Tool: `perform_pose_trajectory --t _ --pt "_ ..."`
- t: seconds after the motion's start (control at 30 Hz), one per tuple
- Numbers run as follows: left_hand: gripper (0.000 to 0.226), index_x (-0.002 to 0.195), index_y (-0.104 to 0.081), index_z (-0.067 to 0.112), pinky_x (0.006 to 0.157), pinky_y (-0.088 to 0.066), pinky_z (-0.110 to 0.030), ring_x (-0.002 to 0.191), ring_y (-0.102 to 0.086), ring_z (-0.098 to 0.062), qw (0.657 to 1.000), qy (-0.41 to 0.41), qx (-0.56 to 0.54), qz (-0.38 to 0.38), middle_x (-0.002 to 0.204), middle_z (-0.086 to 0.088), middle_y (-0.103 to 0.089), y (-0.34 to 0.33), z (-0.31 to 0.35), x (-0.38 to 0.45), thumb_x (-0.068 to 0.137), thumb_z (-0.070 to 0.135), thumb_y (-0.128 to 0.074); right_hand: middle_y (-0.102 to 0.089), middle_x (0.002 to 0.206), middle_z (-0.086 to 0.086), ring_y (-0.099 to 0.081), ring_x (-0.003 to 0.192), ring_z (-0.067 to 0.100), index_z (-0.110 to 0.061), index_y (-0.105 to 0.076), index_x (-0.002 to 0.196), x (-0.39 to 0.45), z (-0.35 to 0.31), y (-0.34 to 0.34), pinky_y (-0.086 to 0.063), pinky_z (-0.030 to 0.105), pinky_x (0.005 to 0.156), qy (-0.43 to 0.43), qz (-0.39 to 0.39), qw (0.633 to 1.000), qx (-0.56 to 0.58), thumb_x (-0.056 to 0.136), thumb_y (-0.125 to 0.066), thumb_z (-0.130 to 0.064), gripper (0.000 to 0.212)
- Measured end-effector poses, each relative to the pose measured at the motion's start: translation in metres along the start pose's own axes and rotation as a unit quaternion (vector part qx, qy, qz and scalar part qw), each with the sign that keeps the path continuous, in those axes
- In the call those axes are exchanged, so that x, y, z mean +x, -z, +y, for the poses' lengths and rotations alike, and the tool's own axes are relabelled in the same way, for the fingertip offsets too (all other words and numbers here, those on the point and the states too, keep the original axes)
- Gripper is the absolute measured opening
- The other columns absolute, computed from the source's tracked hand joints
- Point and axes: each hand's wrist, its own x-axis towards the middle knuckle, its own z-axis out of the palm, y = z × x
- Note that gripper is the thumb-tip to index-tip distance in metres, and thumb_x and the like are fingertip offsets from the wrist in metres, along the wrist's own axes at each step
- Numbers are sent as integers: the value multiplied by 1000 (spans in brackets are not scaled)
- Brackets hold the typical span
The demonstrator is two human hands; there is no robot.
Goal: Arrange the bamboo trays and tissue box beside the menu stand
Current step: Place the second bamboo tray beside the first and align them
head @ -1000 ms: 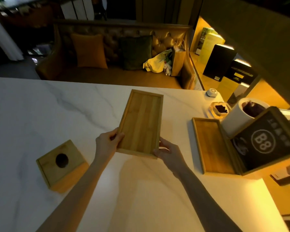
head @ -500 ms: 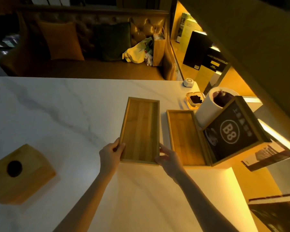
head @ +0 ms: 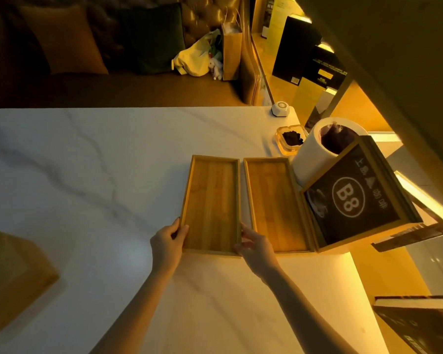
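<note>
Two long bamboo trays lie side by side on the white marble table (head: 87, 154). I hold the left tray (head: 211, 200) by its near corners: my left hand (head: 168, 242) on the near left corner, my right hand (head: 253, 247) on the near right one. The right tray (head: 273, 200) rests against the wooden menu stand (head: 356, 198) marked B8. A narrow gap separates the two trays. The bamboo tissue box (head: 13, 279) sits apart at the table's near left edge, partly cut off by the frame.
Behind the menu stand stand a white paper roll (head: 315, 154), a glass ashtray (head: 290, 139) and a small white call button (head: 280, 108). A sofa with cushions (head: 67, 39) runs along the table's far side. A dark book (head: 425, 325) lies near right.
Both hands have slid the left tray to the right, from the table's middle to just beside the tray at the menu stand. The view has shifted right, pushing the tissue box toward the left edge.
</note>
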Motion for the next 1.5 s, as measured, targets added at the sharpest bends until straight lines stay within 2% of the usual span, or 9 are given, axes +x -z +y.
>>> perform_pose_trajectory --t 0.17,0.43,0.57,0.83,1.0,1.13,1.3,1.4,1.5 --pt "29 105 -63 -4 48 -42 -3 53 -50 -5 1000 -4 1 -12 65 -9 -61 -8 -4 4 84 14 -59 -57 121 5 -55 111 24 -15 -38 136 4 7 -3 -50 38 93 9 21 1000 -10 89 -52 -3 50" --pt "34 113 -57 -3 50 -42 -1 54 -49 -5 1000 2 8 -18 76 -23 -69 -15 -7 5 84 14 -59 -56 123 7 -54 113 24 -10 -36 137 9 13 -8 -49 35 94 11 55 998 -15 89 -52 0 52" --pt "34 113 -57 -4 53 -38 -9 59 -53 -15 1000 2 17 -19 81 -24 -70 -17 -8 6 84 13 -59 -56 122 7 -53 113 23 -9 -38 136 9 14 -8 -48 35 94 25 62 998 -20 90 -50 -1 48" --pt "32 111 -59 -4 50 -34 -14 52 -48 -7 999 -1 31 -29 69 -21 -65 -18 -8 9 84 13 -59 -59 118 7 -55 110 23 -11 -43 133 10 14 -12 -49 34 92 45 93 994 -44 91 -48 -4 42" --pt "33 111 -59 -4 56 -35 -11 75 -57 -22 998 2 62 -28 92 -25 -64 -18 -11 11 84 15 -58 -65 110 7 -63 96 21 -12 -50 126 12 18 -17 -52 26 78 28 141 979 -141 92 -51 -10 35" --pt "33 111 -58 -5 66 -41 -25 85 -61 -34 997 16 68 -33 97 -27 -63 -21 -12 10 85 14 -58 -66 109 6 -64 93 20 -14 -50 127 12 23 -24 -52 25 73 20 168 966 -195 93 -49 -14 34" --pt "33 112 -57 -7 71 -40 -27 89 -59 -36 995 5 87 -46 101 -28 -60 -21 -11 7 85 13 -57 -64 112 14 -61 96 29 -12 -43 133 8 32 -33 -56 37 78 56 172 956 -230 91 -49 -6 43" --pt "37 120 -50 -4 75 -40 -26 93 -58 -34 993 -2 94 -74 108 -27 -56 -18 -11 4 88 15 -53 -69 101 16 -65 89 33 -5 -54 120 -1 36 -37 -56 39 69 127 191 942 -246 83 -61 0 38" --pt "44 129 -41 0 84 -47 -30 103 -56 -33 989 -37 114 -89 118 -25 -53 -11 -16 -8 89 16 -50 -71 104 13 -67 94 31 -3 -61 111 -17 46 -42 -57 38 73 151 237 913 -296 73 -73 -5 40"
